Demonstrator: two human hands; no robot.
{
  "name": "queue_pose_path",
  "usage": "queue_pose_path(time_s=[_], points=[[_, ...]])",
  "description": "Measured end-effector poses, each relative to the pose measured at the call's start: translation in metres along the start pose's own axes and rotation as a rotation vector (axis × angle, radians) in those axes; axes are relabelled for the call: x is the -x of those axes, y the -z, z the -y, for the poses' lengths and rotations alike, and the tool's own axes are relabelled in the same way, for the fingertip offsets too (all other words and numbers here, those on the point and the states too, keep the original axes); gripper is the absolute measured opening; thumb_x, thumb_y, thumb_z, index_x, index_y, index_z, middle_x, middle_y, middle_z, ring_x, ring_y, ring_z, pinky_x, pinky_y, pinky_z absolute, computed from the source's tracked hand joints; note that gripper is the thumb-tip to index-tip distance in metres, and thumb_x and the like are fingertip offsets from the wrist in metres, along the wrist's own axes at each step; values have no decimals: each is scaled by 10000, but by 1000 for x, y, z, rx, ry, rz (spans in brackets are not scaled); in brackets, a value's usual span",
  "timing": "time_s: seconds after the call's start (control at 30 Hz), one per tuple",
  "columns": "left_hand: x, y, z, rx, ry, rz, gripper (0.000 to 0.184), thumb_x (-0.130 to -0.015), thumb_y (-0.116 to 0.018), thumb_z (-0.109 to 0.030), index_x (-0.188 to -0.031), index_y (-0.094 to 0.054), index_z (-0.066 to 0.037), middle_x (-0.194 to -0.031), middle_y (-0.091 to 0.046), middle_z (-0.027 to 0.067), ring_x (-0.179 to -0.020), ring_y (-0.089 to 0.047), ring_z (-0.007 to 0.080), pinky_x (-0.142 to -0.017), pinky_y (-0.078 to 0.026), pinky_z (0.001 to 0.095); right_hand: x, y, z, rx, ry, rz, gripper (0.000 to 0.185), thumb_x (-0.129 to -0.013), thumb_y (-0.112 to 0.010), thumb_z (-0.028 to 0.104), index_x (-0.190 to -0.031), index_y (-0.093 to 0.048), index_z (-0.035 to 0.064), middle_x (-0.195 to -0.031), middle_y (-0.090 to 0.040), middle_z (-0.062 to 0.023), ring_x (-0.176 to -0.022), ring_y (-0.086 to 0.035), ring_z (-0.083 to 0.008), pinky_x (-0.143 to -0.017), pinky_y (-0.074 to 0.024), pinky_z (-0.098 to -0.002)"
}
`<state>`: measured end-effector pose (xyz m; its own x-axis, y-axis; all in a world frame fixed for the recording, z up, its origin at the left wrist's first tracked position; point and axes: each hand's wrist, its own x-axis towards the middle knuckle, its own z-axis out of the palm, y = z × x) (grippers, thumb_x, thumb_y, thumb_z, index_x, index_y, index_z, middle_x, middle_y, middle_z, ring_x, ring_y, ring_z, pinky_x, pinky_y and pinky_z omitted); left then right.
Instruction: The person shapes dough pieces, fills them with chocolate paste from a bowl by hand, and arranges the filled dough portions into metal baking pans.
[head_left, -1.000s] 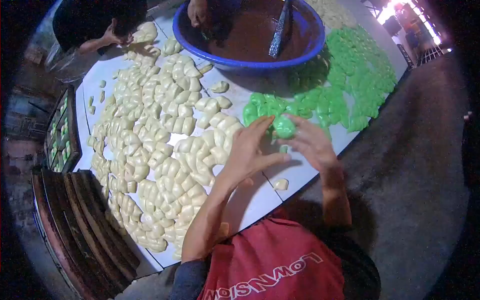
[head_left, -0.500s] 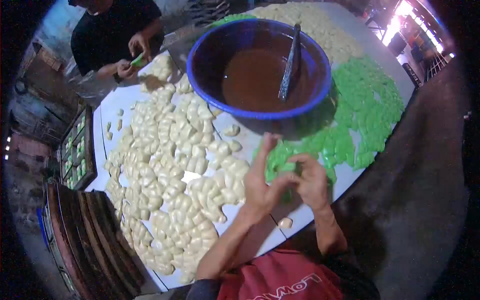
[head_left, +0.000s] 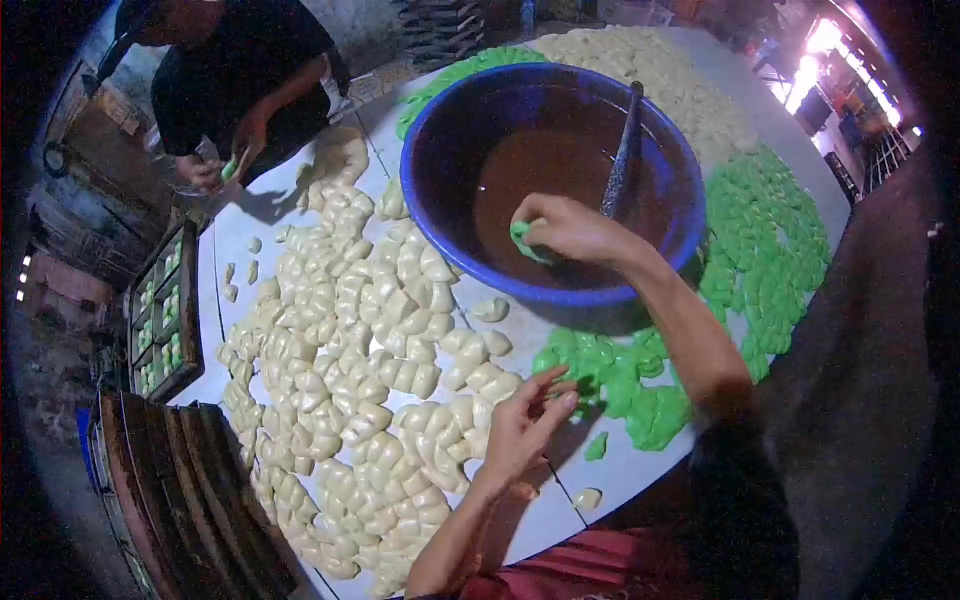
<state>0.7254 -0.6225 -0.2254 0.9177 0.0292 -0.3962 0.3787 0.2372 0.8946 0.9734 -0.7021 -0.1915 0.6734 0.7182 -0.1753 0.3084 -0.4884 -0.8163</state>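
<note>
A person's right hand [head_left: 575, 228] pinches a soft, glossy green piece of dough [head_left: 520, 233] inside a large, round blue plastic basin [head_left: 562, 296], above brown liquid [head_left: 500, 180]; whether the piece touches the surface cannot be told. Just beyond the gripping fingers, a long, flat, dark speckled utensil [head_left: 622, 160] leans against the basin's inner wall. Nearer the body, the left hand [head_left: 522, 425] hangs half open over a white tiled counter [head_left: 540, 505], its fingers loosely curled and the thumb parted from them. Just to the right of that hand lies a spread of shiny green dough pieces [head_left: 640, 410], which runs on beneath the right forearm and along the basin's right side. A small loose green scrap [head_left: 596, 446] and a single cream-coloured lump [head_left: 588, 498] sit near the left wrist, on its right. To the left of the left hand, plump cream dough pieces [head_left: 370, 350] cover a broad stretch of the counter, while paler dough [head_left: 670, 80] lies far beyond the right hand, behind the basin. Well off to the left of both hands, a co-worker in a black top [head_left: 245, 85] holds a slim green piece [head_left: 229, 170], near a dark compartmented tray [head_left: 190, 300] of green-and-white pieces. Closer to the left forearm, on its left, stand stacked dark trays [head_left: 185, 480].
</note>
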Motion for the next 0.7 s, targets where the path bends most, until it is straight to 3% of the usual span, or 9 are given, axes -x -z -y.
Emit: queue_pose_path(time_s=[0.1, 0.17, 0.27, 0.37, 0.47, 0.5, 0.57, 0.63, 0.7], points=[[3, 21, 30, -115, -124, 13, 424, -928, -629, -107, -1312, -509, 27, -1153, -647, 138, -1055, -612, 174, -908, -494, 298, -29, -16, -6, 487, -96, 243, 306, -869, -554, 230, -1102, -599, 37, -1074, -663, -179, -980, -637, -327, -819, -477, -447], [12, 26, 18, -10, -26, -16, 404, -933, -621, -109, -1296, -519, 35, -1141, -651, 138, -1025, -623, 175, -897, -502, 302, -27, -23, -4, 561, -127, 434, 312, -864, -552, 240, -1096, -613, 40, -1054, -670, -175, -984, -638, -323, -836, -477, -436], [17, 34, 14, 34, -24, -72, 399, -938, -614, -115, -1293, -519, 40, -1126, -657, 133, -1002, -630, 168, -877, -510, 295, -38, -26, -32, 421, 31, 398, 316, -862, -553, 237, -1085, -623, 25, -1050, -670, -184, -981, -640, -329, -849, -478, -433], [16, 39, 11, 42, -76, -90, 387, -946, -603, -131, -1282, -527, 45, -1108, -661, 124, -990, -633, 157, -854, -519, 283, -27, -23, -20, 391, -41, 361, 287, -878, -560, 244, -1040, -632, 19, -987, -675, -147, -923, -647, -275, -819, -491, -404], [16, 37, 1, -21, -129, -99, 365, -947, -602, -140, -1260, -550, 40, -1109, -658, 120, -979, -635, 156, -832, -526, 278, -14, -11, -2, -73, -28, 158, 237, -904, -560, 222, -1012, -626, 22, -901, -654, -79, -847, -634, -190, -752, -503, -353], [15, 38, 2, -27, -160, -100, 362, -947, -603, -141, -1257, -554, 38, -1112, -657, 120, -977, -635, 156, -828, -528, 277, -9, -11, 0, -356, 8, 134, 188, -923, -573, 201, -1015, -614, 42, -843, -612, -25, -795, -607, -121, -690, -501, -298], [4, 38, 2, 49, -171, -95, 364, -958, -588, -166, -1261, -553, 33, -1147, -644, 123, -986, -640, 177, -828, -530, 293, 16, -10, 30, -728, -34, 36, 166, -935, -571, 179, -1024, -603, 42, -892, -631, -33, -804, -627, -120, -704, -512, -259], [-9, 37, 0, 95, -288, -91, 380, -971, -571, -202, -1269, -546, 31, -1181, -630, 120, -1020, -631, 190, -844, -527, 313, 32, -17, 41, -884, 37, 43, 158, -953, -562, 180, -1047, -577, 54, -903, -626, -24, -802, -626, -100, -700, -521, -240], [-4, 25, -27, 275, -248, -126, 438, -997, -516, -294, -1296, -522, 26, -1231, -606, 109, -1100, -599, 214, -903, -501, 365, 48, -32, 54, -1016, 68, 33, 158, -965, -556, 180, -1067, -560, 59, -915, -623, -18, -804, -627, -91, -703, -531, -236]])
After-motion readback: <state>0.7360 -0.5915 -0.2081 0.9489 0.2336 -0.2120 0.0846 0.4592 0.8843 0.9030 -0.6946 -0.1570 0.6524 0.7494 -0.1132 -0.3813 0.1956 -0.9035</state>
